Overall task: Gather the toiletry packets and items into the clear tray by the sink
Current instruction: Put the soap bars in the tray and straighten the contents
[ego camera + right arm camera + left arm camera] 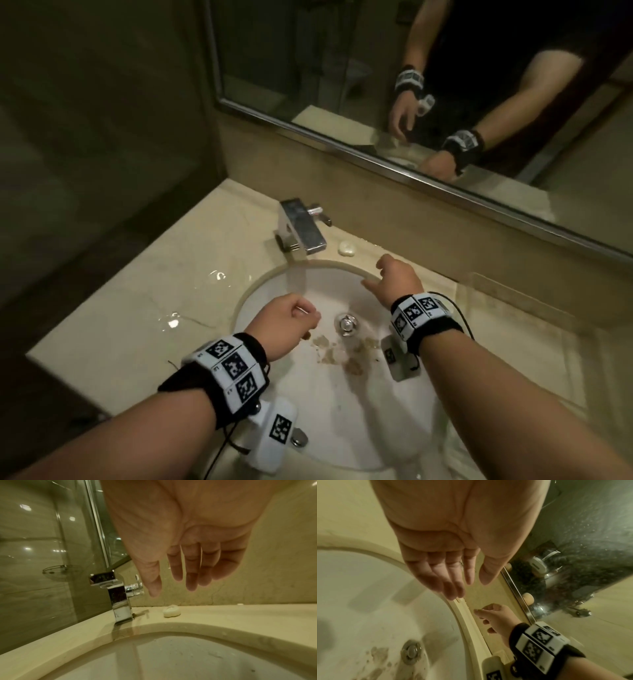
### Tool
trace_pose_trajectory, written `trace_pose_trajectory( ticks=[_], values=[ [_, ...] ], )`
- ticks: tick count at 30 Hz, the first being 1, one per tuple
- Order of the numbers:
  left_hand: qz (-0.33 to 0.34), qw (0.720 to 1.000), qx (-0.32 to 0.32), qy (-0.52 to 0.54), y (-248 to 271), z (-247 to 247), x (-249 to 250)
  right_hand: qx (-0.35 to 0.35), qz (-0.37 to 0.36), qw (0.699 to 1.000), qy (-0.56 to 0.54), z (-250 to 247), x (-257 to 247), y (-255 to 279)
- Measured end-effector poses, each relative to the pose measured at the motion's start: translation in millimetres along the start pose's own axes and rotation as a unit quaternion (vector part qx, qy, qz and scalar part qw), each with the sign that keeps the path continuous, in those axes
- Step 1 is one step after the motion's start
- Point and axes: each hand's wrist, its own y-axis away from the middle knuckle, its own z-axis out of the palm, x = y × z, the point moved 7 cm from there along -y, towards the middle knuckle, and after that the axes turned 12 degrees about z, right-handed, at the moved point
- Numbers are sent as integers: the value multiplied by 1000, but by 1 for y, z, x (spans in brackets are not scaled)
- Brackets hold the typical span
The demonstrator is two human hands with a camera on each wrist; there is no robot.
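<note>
Beige marble counter (144,308) with wet patches, holding a white oval sink (342,428), brown stains near its drain (346,323). Clear tray (520,305) on the counter at the sink's right, contents not discernible. Chrome faucet (301,229) at the back rim. Left hand (291,322) over the basin, fingers relaxed and holding nothing. Right hand (399,279) above the far rim, fingers loosely spread, empty, near a small white soap (347,248) beside the faucet.

Bathroom, hotel-like. Marble-look counter (144,308) with inset white basin (342,411), chrome faucet (301,228), small soap bar (347,247), wall mirror (376,68), glass shower screen (42,547).
</note>
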Motion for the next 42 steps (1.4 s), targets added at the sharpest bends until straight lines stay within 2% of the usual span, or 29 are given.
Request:
trace_pose_trajectory(
  ticks=[5,12,24,29,34,42],
  values=[
    [-8,1000,25,2,-9,-36,-14,-5,23,1000,1,28,-35,-40],
    [-21,999,42,-6,-13,-67,-38,0,58,998,5,57,-47,-88],
    [-63,998,25,-6,-13,-84,-81,68,73,995,17,72,-65,-102],
    [-46,999,10,-3,-20,-73,-75,104,37,993,-42,56,-65,-77],
    [-17,1000,-25,-3,-27,-41,-40,129,6,984,-121,19,-43,-17],
    [58,990,-132,-6,-23,70,40,165,55,975,-140,-39,69,81]
  ],
)
